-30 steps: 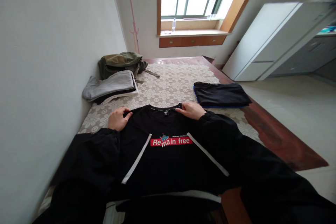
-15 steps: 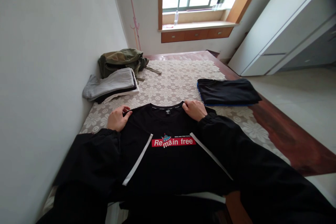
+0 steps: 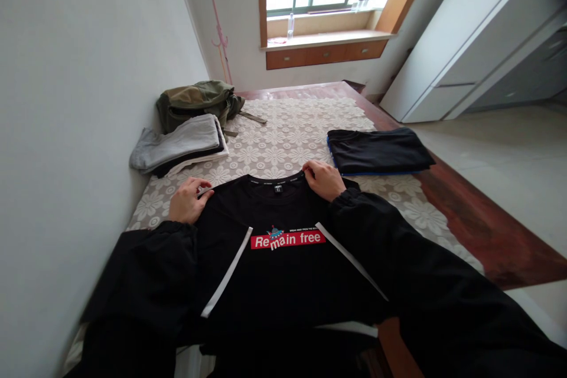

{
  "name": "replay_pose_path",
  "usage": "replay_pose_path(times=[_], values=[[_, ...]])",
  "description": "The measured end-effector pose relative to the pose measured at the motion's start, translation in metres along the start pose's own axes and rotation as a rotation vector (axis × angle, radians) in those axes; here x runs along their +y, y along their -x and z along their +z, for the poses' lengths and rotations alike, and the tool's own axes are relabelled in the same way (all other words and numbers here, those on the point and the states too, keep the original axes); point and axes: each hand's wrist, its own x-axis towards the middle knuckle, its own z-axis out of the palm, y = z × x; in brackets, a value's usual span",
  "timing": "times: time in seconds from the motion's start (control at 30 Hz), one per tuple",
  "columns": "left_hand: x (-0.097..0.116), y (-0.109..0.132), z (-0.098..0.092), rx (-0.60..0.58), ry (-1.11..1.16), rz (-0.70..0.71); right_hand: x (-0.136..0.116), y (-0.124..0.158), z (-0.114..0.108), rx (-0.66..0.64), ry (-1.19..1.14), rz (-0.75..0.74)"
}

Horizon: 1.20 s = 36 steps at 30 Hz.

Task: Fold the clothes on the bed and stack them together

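On a lace tablecloth, a black T-shirt lay print up.
The right hand pinched it beside the collar; the left hand, fingers slightly parted, met the opposite shoulder, grip unclear.

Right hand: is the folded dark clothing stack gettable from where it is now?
Probably yes: the right hand is close to the folded dark clothing stack, and nothing visible blocks the way. It appears to grip the black shirt near the collar, so it would likely need to let go first.
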Motion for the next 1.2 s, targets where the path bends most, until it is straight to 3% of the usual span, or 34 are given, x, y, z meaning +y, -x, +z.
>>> replay_pose_path(times=[0.13,0.23,0.37,0.57,0.77,0.9,1.0,1.13,1.2], values=[[-0.001,0.0,-0.002,-0.008,-0.033,0.009,0.007,0.001,-0.002,0.006,0.013,0.026],[-0.002,0.0,-0.002,-0.072,-0.039,-0.003,0.009,0.002,-0.003,-0.054,0.074,-0.039],[0.0,0.0,0.0,-0.057,-0.059,-0.029,0.008,0.003,0.0,-0.059,0.126,-0.131],[0.01,0.001,0.005,-0.025,-0.143,0.069,0.006,0.003,0.002,-0.023,0.125,-0.136],[0.014,0.001,0.007,-0.051,-0.085,0.036,0.006,0.006,0.006,-0.021,0.129,-0.123],[0.023,0.005,0.007,-0.062,-0.113,0.141,0.007,0.006,0.004,-0.056,0.158,-0.136],[0.032,0.002,0.004,-0.147,-0.06,0.222,0.013,0.006,-0.004,-0.089,0.126,-0.17],[0.044,-0.013,-0.001,-0.382,-0.07,0.287,0.023,0.007,-0.018,-0.153,0.1,-0.178],[0.05,-0.018,0.002,-0.421,-0.095,0.296,0.026,0.008,-0.023,-0.202,0.12,-0.19]])
